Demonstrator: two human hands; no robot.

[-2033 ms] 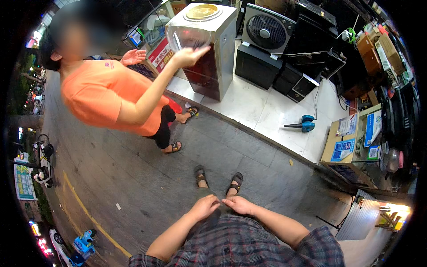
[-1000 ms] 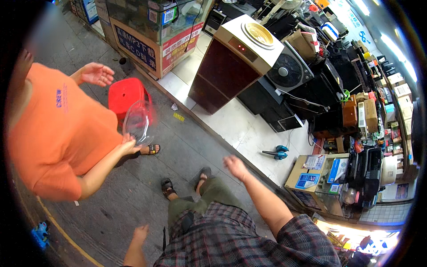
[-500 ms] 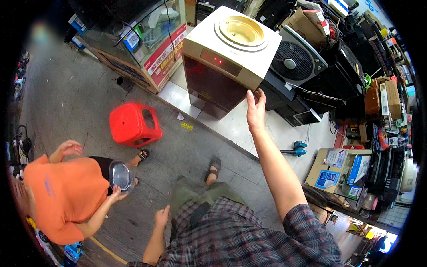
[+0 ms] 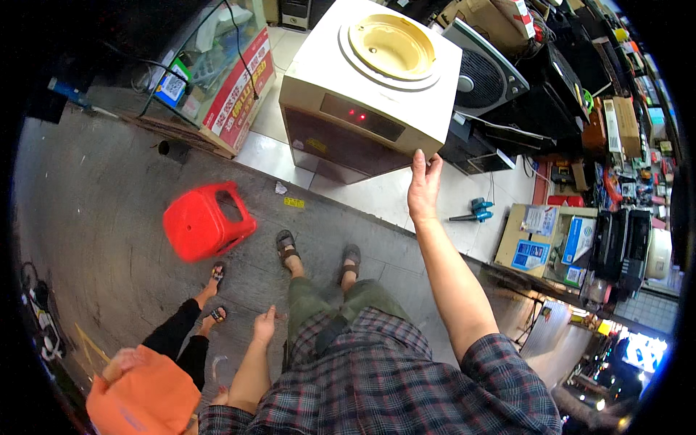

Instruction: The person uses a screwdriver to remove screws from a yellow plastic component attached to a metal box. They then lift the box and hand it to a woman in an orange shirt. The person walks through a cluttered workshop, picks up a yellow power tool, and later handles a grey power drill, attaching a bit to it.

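A white water dispenser [image 4: 435,98] with a dark front panel, red lights and a round cream-coloured well on top stands ahead of me. My right hand [image 4: 424,187] is at its front right corner, thumb on the front and fingers curled round the side edge. My left hand [image 4: 264,328] hangs low beside my leg, fingers curled in and thumb up, with nothing visible in it. A red plastic stool [image 4: 190,225] is on the grey floor, ahead and to the left.
A person in an orange shirt [image 4: 141,395] is close on my left. A glass display case [image 4: 221,80] stands left of the dispenser. To its right are a box fan [image 4: 482,76], a teal blower [image 4: 478,210] on the tiles and a counter with cartons [image 4: 529,225]. A raised tile edge crosses ahead.
The dispenser looks nearer, with my right hand still at its corner. My left hand has risen slightly. The person in orange has moved back toward my left side.
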